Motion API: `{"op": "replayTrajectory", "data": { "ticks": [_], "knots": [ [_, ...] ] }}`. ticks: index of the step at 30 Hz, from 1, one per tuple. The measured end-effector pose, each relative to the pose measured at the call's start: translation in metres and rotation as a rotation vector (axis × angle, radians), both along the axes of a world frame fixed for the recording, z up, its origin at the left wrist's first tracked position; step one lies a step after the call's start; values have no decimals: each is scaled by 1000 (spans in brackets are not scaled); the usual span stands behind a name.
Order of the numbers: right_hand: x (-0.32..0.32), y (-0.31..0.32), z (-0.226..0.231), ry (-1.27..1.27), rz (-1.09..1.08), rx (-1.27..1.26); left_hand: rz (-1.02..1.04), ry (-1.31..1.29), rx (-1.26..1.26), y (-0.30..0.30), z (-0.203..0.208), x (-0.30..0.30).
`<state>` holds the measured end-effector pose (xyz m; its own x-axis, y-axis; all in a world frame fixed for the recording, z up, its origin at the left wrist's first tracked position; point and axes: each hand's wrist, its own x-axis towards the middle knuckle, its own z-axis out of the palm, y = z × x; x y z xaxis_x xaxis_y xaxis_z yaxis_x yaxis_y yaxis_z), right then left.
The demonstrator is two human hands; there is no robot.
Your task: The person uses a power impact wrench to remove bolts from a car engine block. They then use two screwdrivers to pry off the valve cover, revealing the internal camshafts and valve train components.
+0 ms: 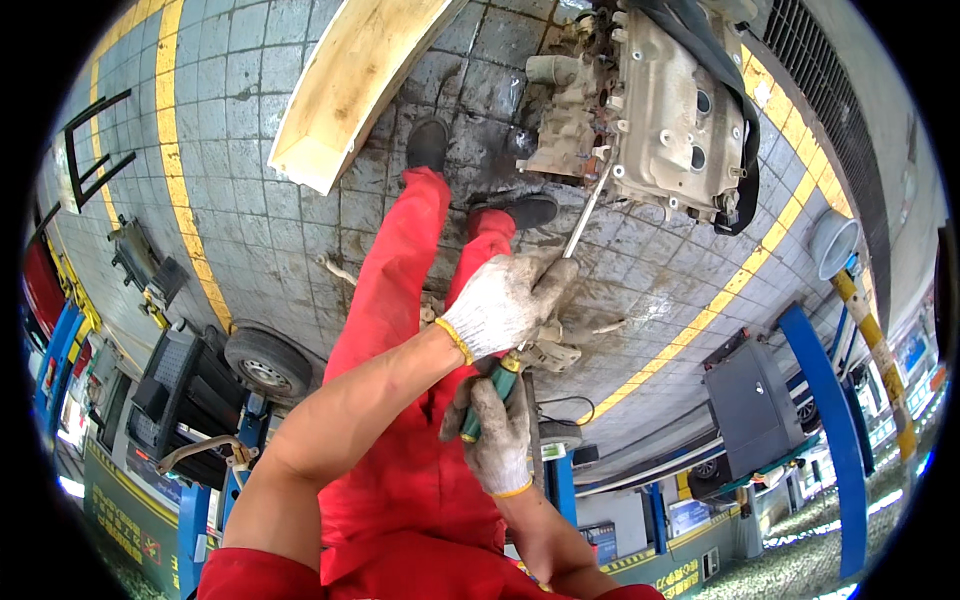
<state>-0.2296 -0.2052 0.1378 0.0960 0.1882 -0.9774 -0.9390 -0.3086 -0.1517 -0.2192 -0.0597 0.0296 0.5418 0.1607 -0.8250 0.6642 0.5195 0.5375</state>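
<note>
Both gloved hands grip a long screwdriver [540, 300]: the left hand [505, 300] closes around its shaft, the right hand [495, 425] around its green handle. The tip sits against the engine [660, 110] on the floor [250, 120]; prying appears underway, with no part visibly freed.

We see a low green wall panel with yellow lettering and a small red-and-white sign [128, 528] at the lower left. A matching green strip with yellow characters [676, 577] runs along the bottom right, and beside it stands a small white rectangular placard [710, 563].
</note>
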Motion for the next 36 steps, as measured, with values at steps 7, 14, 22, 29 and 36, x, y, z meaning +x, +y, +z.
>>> {"op": "replayTrajectory", "data": {
  "ticks": [7, 14, 22, 29, 36],
  "knots": [
    [4, 30, -2, 36, -38, -10, 9, -12, 104, 2, -7, -2],
    [-18, 14, -34, 20, -84, -111, -209, 72, 541, -12, -20, 5],
    [-58, -29, -91, -134, -121, -259, -242, -103, 792, -38, -59, -13],
    [-15, -9, -52, 118, -106, -105, -199, 57, 475, -16, -26, 8],
    [12, 0, -32, 139, -45, -130, -153, 110, 393, -23, -18, 18]
  ]
}}
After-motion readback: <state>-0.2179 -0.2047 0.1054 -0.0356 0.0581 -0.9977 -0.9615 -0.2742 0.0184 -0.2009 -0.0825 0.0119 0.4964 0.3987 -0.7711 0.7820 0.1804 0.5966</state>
